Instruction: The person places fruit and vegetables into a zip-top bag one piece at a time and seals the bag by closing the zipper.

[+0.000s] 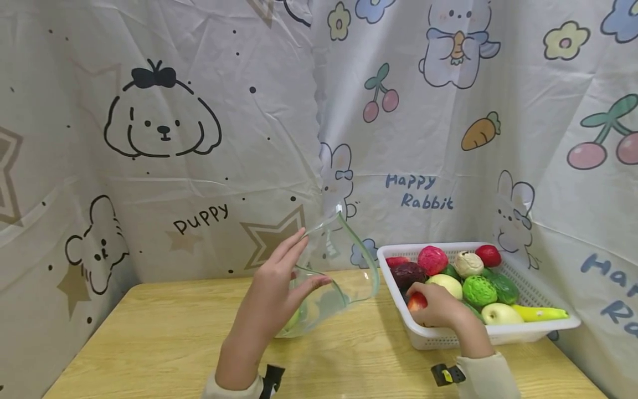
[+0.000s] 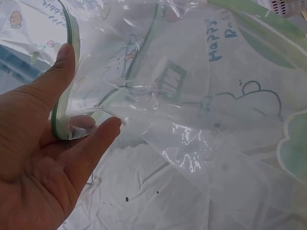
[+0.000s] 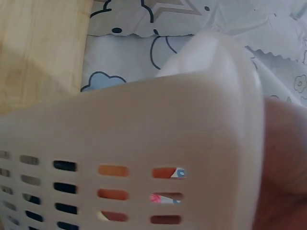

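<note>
You work two-handed over a wooden tabletop (image 1: 164, 324): at the lower center of the frame, your left hand (image 1: 271, 285) props the mouth of a clear bag (image 1: 319, 310), its grip wide, fingers straight and thumb set well apart, presumably because limp plastic would otherwise fold in on itself. A pale green item (image 1: 294, 320) sits low in the bag, partly behind your hand; its weight likely helps steady the base. At the right of the frame, your right hand (image 1: 440, 308) dips into a white basket (image 1: 525, 335), its grip narrowed around an orange-red fruit (image 1: 417, 302) at the near left corner, the fingertips hidden from view. The basket's raised walls seem to keep the round produce, a green cabbage (image 1: 479, 291) among it, from rolling away. Printed cloth (image 1: 249, 138) hangs behind, across the upper frame.
</note>
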Demonstrator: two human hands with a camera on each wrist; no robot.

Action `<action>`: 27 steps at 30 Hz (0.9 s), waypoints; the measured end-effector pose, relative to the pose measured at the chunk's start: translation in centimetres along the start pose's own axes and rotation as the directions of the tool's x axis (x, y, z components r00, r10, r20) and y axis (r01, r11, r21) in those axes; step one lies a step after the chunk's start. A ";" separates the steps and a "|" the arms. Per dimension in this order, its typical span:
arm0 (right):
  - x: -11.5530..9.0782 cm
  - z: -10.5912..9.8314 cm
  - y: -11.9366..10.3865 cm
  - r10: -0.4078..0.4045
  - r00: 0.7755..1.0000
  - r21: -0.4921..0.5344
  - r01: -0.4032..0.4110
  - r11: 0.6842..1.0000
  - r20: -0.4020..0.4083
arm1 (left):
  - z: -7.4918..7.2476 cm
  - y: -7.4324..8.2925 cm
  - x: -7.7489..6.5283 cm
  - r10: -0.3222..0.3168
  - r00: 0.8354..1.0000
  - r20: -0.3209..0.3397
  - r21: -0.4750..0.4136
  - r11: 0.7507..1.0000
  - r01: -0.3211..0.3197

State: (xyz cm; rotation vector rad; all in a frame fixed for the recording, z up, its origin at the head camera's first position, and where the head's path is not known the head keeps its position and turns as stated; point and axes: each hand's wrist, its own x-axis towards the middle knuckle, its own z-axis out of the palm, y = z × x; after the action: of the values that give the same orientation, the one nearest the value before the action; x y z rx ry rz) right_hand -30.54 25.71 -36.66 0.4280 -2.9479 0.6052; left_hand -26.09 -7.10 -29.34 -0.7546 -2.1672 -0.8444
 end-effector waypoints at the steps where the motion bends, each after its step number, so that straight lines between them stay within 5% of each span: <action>1: 0.0 -0.2 0.0 -0.001 1.000 -0.001 0.001 1.000 -0.014 | 0.0 0.0 0.0 -0.001 1.000 0.001 0.000 1.000 0.001; 9: -0.8 -2.7 -2.2 -0.004 0.963 0.073 0.025 0.997 -0.269 | 0.0 0.1 -0.1 -0.004 1.000 0.010 0.002 1.000 0.004; 15: -1.8 -4.5 -6.4 0.042 0.875 0.318 0.130 0.939 -0.483 | 0.2 0.2 -0.1 0.008 1.000 0.019 0.015 1.000 -0.008; 21: -2.8 -4.7 -9.7 -0.130 0.766 0.280 0.380 0.882 -0.629 | 0.4 0.4 -0.2 0.002 0.999 0.032 0.025 1.000 -0.003; 27: -2.9 -3.7 -11.2 -0.230 0.768 0.244 0.448 0.860 -0.598 | 0.4 0.5 -0.2 0.005 0.999 0.033 0.029 1.000 -0.006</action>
State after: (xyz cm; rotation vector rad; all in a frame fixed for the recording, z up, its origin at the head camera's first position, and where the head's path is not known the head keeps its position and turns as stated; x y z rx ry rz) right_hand -24.38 18.04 -29.56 0.6794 -2.1235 1.0386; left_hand -25.75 -6.52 -29.57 -0.7647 -2.2012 -0.8017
